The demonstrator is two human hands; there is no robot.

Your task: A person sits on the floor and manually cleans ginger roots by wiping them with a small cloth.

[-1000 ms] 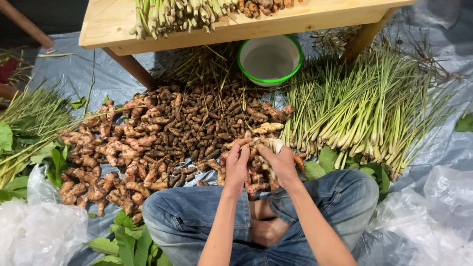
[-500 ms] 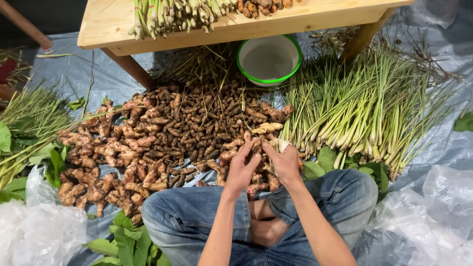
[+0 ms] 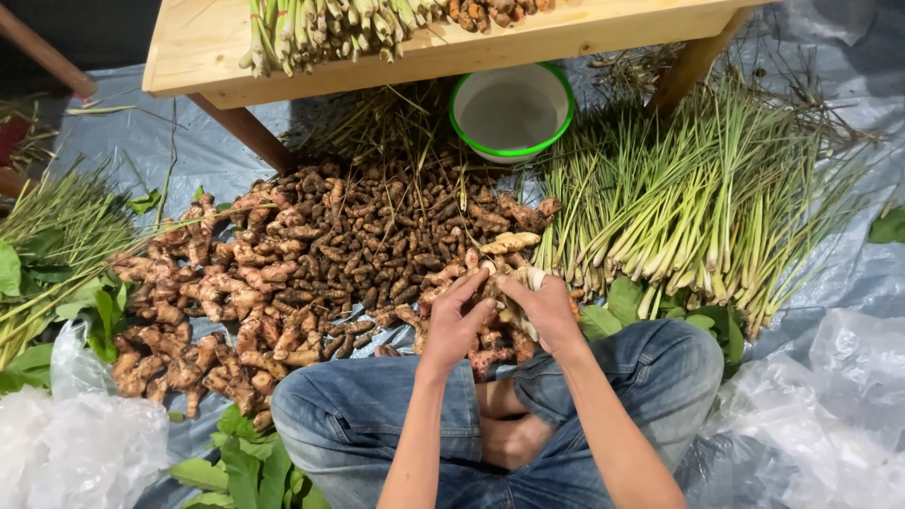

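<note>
I sit cross-legged in blue jeans on a grey plastic sheet. A wide pile of brown and pinkish rhizomes lies in front of my knees. My left hand and my right hand meet over the pile's near right edge, fingers curled around a pale rhizome piece held between them. Another pale, larger rhizome lies on the pile just beyond my fingers.
A heap of lemongrass stalks lies to the right. A white bowl with a green rim stands under a low wooden table that carries more stalks. Green leaves and clear plastic bags lie at left, more plastic at right.
My hands have stayed together over the same spot and shifted slightly toward my knees; the fingers have reworked their hold on the pale piece.
</note>
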